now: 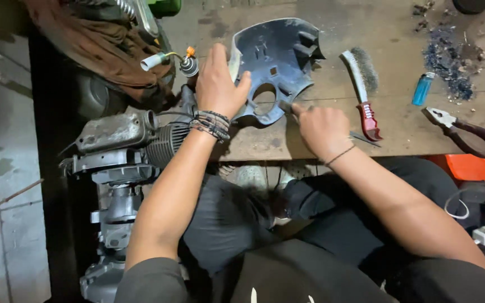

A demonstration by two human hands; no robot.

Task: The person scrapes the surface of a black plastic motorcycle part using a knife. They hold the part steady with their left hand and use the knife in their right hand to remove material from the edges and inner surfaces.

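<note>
Step in hand, as I judge it: working the near edge of the dark plastic cover (279, 59) with a thin tool (360, 136) while I steady the piece.

My left hand (218, 84) lies flat on the cover's left side, fingers spread, thumb reaching toward the round hole (265, 99); it presses down rather than grips. My right hand (322, 129) is closed around the thin tool, whose working end meets the cover's near edge just right of the hole. Its tail shows beyond my wrist; what kind of tool it is I cannot tell.

The cover rests on the wooden board (399, 118), left of centre, partly under my left palm and touching my right fingertips.

Also on the board: a wire brush (360, 84) with a red handle just right of the cover, a blue lighter (422, 88) further right, pliers (464, 132) at the near right, and a scatter of bluish shavings (450, 62) at the far right. A small engine (124, 140) sits off the board's left edge.

Next move, in my judgement, calls for firm downward pressure from the left hand and short, controlled strokes, so the tool does not skip off the edge.
</note>
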